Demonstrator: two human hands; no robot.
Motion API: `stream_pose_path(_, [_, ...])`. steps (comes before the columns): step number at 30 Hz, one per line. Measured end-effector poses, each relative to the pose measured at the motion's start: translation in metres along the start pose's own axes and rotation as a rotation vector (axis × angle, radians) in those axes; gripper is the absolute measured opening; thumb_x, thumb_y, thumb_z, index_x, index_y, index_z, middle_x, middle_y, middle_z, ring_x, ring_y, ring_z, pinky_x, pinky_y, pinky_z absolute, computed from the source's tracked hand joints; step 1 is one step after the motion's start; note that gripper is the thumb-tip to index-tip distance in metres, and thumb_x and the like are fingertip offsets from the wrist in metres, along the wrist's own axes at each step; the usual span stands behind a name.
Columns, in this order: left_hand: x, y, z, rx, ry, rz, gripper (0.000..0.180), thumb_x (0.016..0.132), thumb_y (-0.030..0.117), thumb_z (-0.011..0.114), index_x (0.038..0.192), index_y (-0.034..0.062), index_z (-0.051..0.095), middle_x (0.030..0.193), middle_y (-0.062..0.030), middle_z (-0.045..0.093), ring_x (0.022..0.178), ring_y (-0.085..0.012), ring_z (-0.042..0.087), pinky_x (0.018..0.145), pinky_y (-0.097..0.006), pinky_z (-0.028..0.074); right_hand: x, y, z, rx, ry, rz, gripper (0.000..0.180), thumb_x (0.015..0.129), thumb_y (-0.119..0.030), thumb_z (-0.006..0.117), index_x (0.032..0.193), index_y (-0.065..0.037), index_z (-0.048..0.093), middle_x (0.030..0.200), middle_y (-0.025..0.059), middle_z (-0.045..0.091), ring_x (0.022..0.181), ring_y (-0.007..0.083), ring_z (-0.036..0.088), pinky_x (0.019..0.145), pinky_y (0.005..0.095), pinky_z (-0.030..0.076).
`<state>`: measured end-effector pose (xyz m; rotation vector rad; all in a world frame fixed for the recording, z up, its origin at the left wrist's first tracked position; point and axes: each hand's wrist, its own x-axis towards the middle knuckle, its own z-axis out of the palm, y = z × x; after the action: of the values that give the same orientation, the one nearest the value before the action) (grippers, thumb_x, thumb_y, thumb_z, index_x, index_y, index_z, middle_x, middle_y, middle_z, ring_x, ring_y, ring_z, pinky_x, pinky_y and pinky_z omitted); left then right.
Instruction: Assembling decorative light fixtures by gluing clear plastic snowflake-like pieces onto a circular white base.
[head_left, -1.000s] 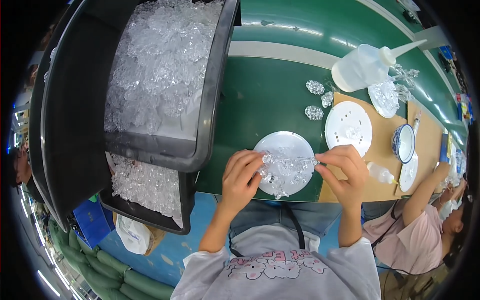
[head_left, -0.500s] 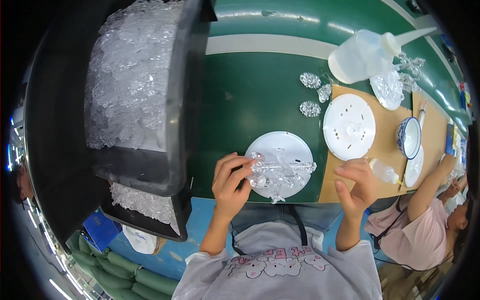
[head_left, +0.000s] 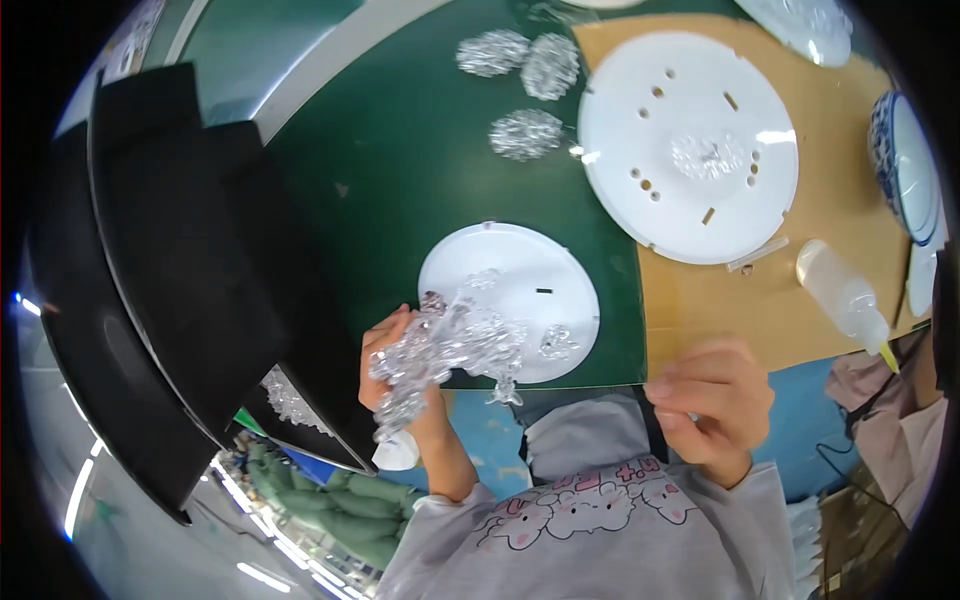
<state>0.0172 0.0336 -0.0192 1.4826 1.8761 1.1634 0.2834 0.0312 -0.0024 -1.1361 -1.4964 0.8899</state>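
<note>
My left hand (head_left: 383,338) is closed around a clear, faceted plastic ornament piece (head_left: 462,335), long and branching, which is tilted and partly blurred. The piece is over the left side of a white round disc (head_left: 510,245) at the table's front edge, and one end hangs beyond the edge. On the disc lies a small clear rosette (head_left: 558,343) near a dark slot. Past the table's edge on the right, my right hand (head_left: 715,400) hovers with fingers curled in and tips close to the thumb. Whether something small is between them is hidden.
A larger white disc (head_left: 690,130) with holes lies on a cardboard sheet (head_left: 810,185). Near it are a small squeeze bottle (head_left: 843,290) and a blue-patterned bowl (head_left: 900,165). Clear oval rosettes (head_left: 525,135) sit at the back. Black bins (head_left: 190,250) stand to the left.
The view has shifted and tilted. My left hand has lifted the clear ornament off the disc and swung it left. My right hand's fingers have curled in from a wider spread.
</note>
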Motion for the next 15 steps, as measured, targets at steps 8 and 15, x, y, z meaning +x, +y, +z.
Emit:
stream_pose_path(8, [-0.004, 0.006, -0.001, 0.234, 0.066, 0.041, 0.023, 0.075, -0.005, 0.067, 0.098, -0.0070, 0.061, 0.096, -0.0187, 0.063, 0.085, -0.0243, 0.065, 0.077, -0.033, 0.052, -0.010, 0.020, 0.007, 0.109, 0.111, -0.011, 0.015, 0.071, -0.007, 0.071, 0.086, -0.010, 0.069, 0.074, 0.0011, 0.062, 0.061, 0.0166, 0.057, 0.048, 0.0242, 0.044])
stream_pose_path(15, [-0.011, 0.013, -0.009, 0.186, 0.069, -0.041, 0.033, 0.077, 0.008, 0.073, 0.100, -0.0111, 0.060, 0.096, -0.0169, 0.061, 0.091, -0.0262, 0.062, 0.084, -0.036, 0.051, -0.013, 0.021, 0.007, 0.117, 0.122, -0.042, 0.016, 0.070, -0.006, 0.071, 0.085, -0.011, 0.069, 0.070, -0.0020, 0.059, 0.061, 0.0134, 0.056, 0.044, 0.0210, 0.040])
